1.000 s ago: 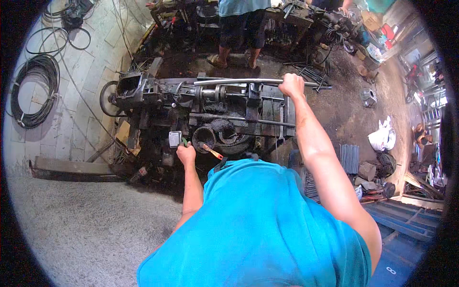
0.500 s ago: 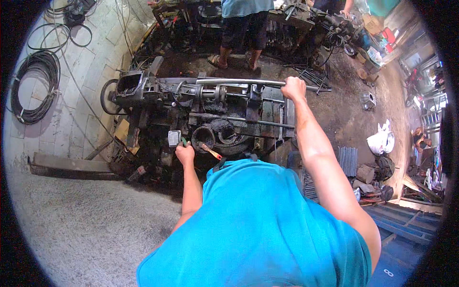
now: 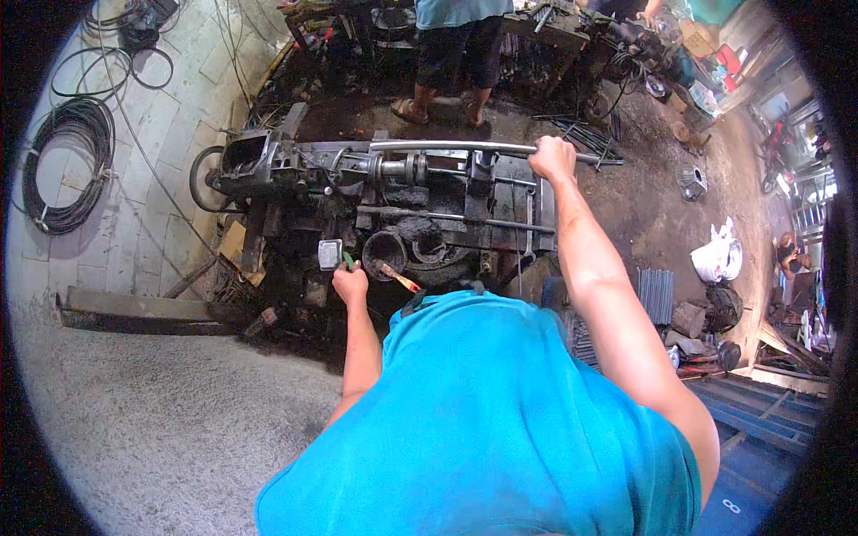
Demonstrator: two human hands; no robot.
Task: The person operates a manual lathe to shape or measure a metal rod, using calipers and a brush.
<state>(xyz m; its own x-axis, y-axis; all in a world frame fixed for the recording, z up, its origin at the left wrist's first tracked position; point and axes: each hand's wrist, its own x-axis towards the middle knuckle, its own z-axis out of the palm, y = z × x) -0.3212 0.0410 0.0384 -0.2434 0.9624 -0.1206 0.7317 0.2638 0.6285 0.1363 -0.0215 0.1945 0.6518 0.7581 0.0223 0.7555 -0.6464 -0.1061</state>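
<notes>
A long metal rod [image 3: 456,146] lies along the far side of a dark, greasy machine [image 3: 393,170]. My right hand [image 3: 553,159] is closed around the rod near its right end, with my arm stretched out. Low on the machine's near side, my left hand [image 3: 351,284] is closed on a small green handle [image 3: 349,261]. This handle sits beside a box with a pale grey face [image 3: 331,255]. Right of that hand, a paintbrush [image 3: 399,278] with an orange-red handle tip rests in a round, blackened pot [image 3: 384,250].
A wrench [image 3: 529,223] lies across the machine's right end. Beyond it stands another person [image 3: 458,54] in dark shorts. Loose rods [image 3: 585,138], a metal housing [image 3: 693,182] and a white bag [image 3: 718,256] are on the floor at right. Coiled cable [image 3: 67,165] is at left.
The view has shifted slightly. Both hands keep their grips, and the rod shows no clear movement against the machine.
</notes>
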